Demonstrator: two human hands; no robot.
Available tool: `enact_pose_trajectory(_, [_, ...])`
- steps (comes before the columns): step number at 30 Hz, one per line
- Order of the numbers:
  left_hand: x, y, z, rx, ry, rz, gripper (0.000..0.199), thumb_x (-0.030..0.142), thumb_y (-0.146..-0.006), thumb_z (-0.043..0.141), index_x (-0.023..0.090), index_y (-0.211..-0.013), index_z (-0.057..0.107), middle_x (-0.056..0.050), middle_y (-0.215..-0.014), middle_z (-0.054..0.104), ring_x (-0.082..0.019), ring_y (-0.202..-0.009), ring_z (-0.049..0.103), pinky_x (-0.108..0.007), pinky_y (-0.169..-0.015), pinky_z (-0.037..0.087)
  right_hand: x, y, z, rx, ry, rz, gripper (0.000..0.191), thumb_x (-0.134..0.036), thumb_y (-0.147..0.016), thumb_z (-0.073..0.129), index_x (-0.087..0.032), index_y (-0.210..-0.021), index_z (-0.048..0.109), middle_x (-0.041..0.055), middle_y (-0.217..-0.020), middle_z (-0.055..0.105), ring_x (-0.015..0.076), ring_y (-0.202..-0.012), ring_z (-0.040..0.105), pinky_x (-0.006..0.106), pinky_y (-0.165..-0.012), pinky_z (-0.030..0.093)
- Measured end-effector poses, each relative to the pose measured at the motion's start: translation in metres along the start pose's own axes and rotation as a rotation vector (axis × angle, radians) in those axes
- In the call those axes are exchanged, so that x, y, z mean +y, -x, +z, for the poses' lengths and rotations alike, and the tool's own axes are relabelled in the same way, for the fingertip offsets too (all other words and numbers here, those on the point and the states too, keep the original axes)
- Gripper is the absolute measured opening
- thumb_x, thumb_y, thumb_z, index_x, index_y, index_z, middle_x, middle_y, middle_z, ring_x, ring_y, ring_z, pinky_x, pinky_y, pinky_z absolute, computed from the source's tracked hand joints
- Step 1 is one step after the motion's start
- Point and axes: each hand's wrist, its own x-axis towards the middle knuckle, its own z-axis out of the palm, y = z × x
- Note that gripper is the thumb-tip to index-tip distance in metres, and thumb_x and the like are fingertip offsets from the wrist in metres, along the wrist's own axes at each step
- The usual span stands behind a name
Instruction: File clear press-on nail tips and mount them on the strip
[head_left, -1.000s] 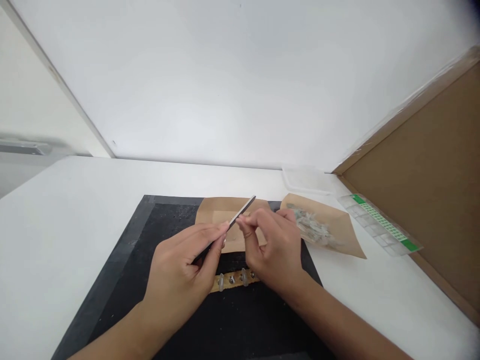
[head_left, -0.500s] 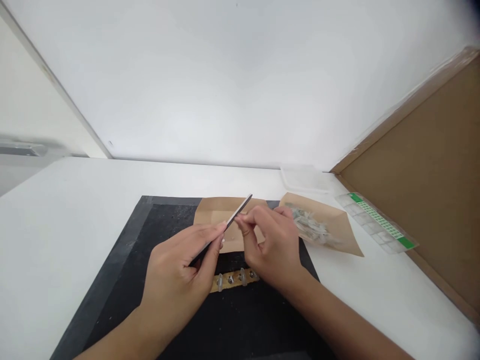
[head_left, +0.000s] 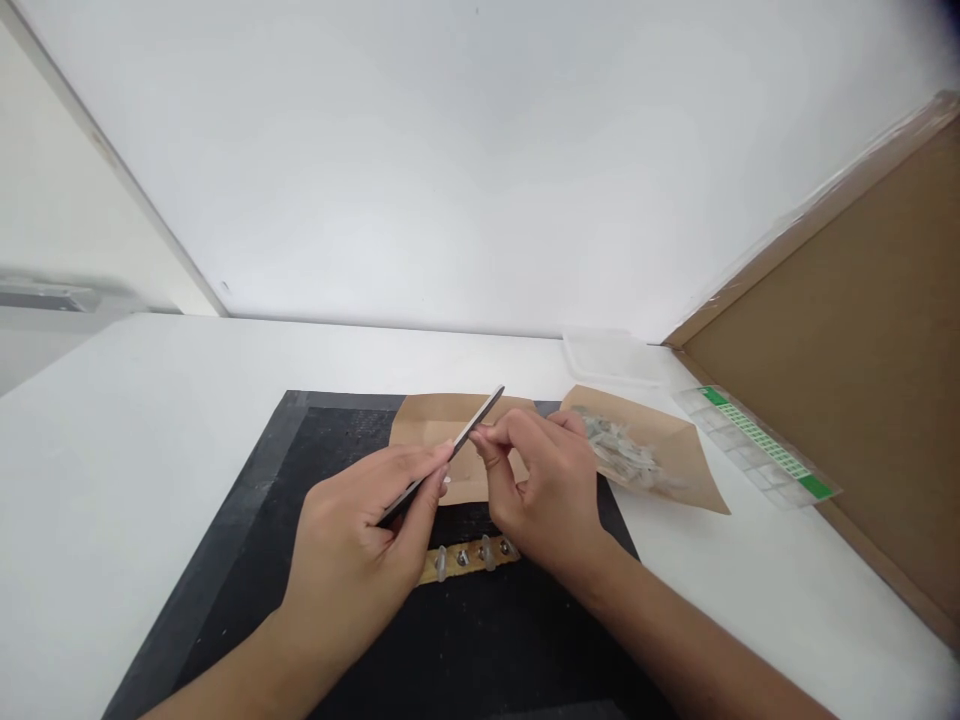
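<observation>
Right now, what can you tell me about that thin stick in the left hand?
The stick is slim, straight and flat-looking, with a pale face and a dark side; its exact material is unclear. The left hand pinches it between thumb and fingers, hiding part of its length, and a dark stretch shows again lower down. It slants up and to the right, its far end seen against the brown paper. The right hand's fingertips are right beside it; whether they touch it, I can't tell.
</observation>
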Motion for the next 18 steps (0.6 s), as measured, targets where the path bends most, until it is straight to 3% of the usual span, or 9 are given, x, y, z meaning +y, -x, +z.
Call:
enact_pose_trajectory(14, [-0.001,-0.001,0.001,0.079,-0.07,0.116,0.019,0.021,-0.098,0.067,0.026,-0.112,0.079,0.001,-0.107,0.082,-0.017,-0.095,0.078,-0.027,-0.089,0.062,-0.003,0.0,-0.002,-0.008,-0.026,-0.019,0.023,-0.017,-0.099,0.061,-0.02,-0.078,0.053,-0.0035,-0.07,0.066,0.0119,-0.061,0.056,0.036,-0.071,0.03])
enact_pose_trajectory(18, [-0.011,-0.009,-0.003,0.193,-0.207,0.119,0.021,0.022,-0.099,0.065,0.025,-0.118,0.075,0.0,-0.109,0.081,-0.019,-0.094,0.077,-0.031,-0.088,0.06,-0.003,0.001,-0.006,0.023,-0.035,-0.032,0.02,-0.016,-0.099,0.064,-0.02,-0.08,0.058,-0.0042,-0.069,0.067,0.0115,-0.06,0.057,0.036,-0.071,0.031])
